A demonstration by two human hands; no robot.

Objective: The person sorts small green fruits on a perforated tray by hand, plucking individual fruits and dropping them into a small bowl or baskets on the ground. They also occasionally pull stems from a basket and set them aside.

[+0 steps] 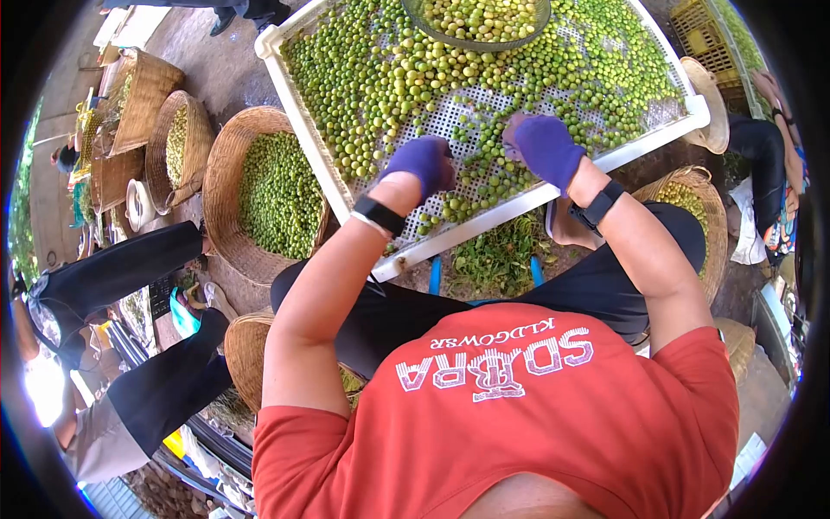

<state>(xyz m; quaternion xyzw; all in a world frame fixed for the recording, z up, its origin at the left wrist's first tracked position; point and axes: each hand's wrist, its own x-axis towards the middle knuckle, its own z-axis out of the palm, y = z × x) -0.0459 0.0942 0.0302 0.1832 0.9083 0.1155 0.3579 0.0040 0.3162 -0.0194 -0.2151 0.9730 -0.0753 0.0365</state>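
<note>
Small round green fruits (354,95) are spread over a white perforated tray (484,102) with a raised white rim. My left hand (424,166), in a purple glove, is curled closed over the near left part of the tray. Anything inside its fingers is hidden. To the right, my right hand (546,149), gloved the same way, has its fingers bent inward and down near loose fruits. I cannot make out what it grips. Between both hands, scattered fruits lie on the mesh. At the tray's far side sits a bowl-shaped basket (484,43) of paler yellow-green fruits.
Left of the tray stands a large wicker basket (223,195) of green fruits, with more wicker baskets (156,91) beyond. Another basket (713,216) is by my right knee. People sit close on both sides, their dark-trousered legs (130,264) near the baskets. Yellow crates (702,35) stand far right.
</note>
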